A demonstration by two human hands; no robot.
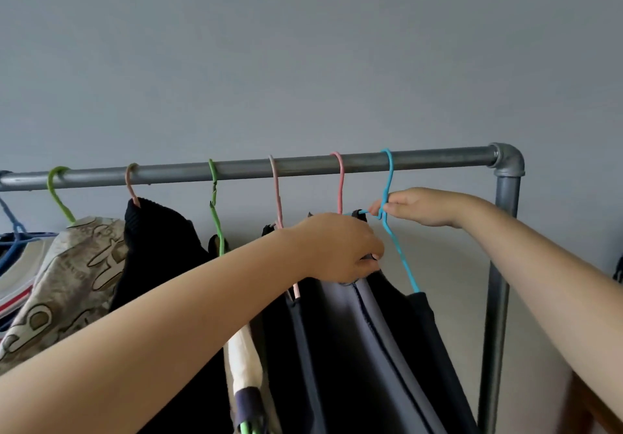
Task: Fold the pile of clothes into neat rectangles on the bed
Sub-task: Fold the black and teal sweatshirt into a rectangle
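- Right hand pinches the neck of the blue hanger, just under its hook; the hook is over the steel rail at about 1 o'clock in the view.
- Left hand is clenched on the top edge of the dark garment on that hanger, at about 5 o'clock from the right hand, and bunches the cloth at the collar or shoulder.
- My read: the garment is coming off the hanger, or hanger and all off the rail. No bed or pile in view, so no folding has begun here.
- Risk: pulling the cloth down while the hanger's right shoulder sits inside it could stretch the neck opening or snag a seam on the wire.
- Risk: the pink hanger and another pale pink hanger hang just beside, at 9 o'clock of the blue one. A sideways tug could drag them along the rail or tangle the hooks.
- Risk: if the pinch slips as the hook lifts, the hanger drops with the garment.
- Garment: dark navy to black, smooth and fairly heavy-looking, with a grey-blue panel and stitched seams running down. It hangs in long vertical folds, and its lower part is out of frame, so I cannot tell its type.
- Further left: green hanger, black knit, patterned beige top.
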